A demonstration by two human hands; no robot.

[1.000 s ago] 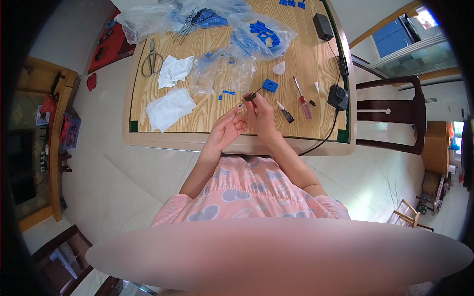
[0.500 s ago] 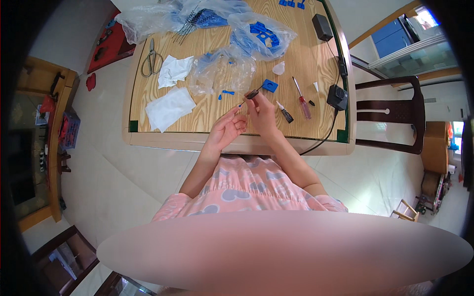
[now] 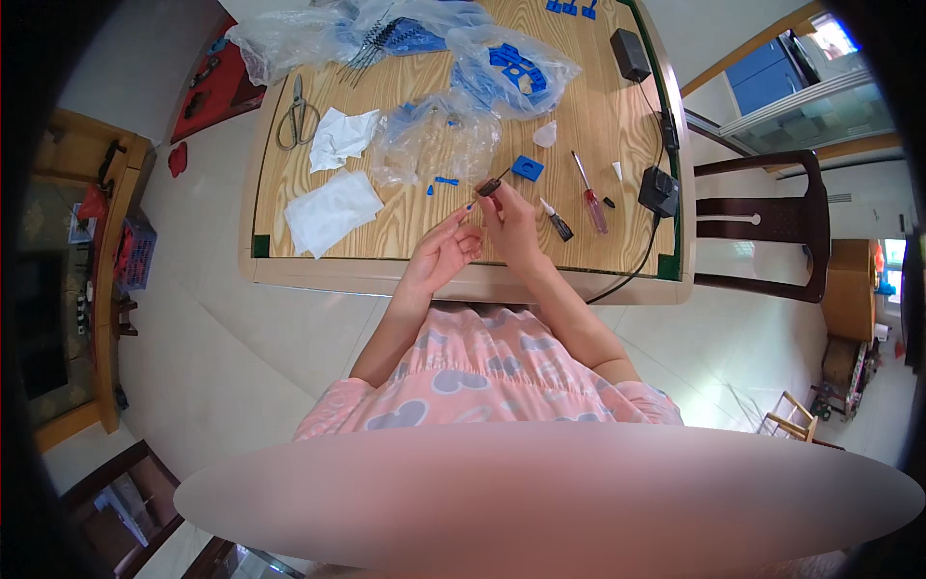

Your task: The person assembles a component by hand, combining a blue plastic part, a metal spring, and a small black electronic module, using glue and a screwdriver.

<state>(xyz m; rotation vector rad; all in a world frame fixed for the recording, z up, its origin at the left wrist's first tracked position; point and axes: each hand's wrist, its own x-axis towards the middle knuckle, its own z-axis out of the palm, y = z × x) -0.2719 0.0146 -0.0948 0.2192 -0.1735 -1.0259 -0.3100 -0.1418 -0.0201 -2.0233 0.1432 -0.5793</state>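
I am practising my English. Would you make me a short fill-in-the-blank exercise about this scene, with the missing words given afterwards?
1. The dark slim tool is held in the person's ____ hand.
2. The screwdriver has a ____ handle.
3. The small square block with a round recess is coloured ____.
4. Left of the crumpled white paper lies a pair of ____.

Missing words: right; red; blue; scissors.

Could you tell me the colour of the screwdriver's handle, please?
The handle is red; head view.
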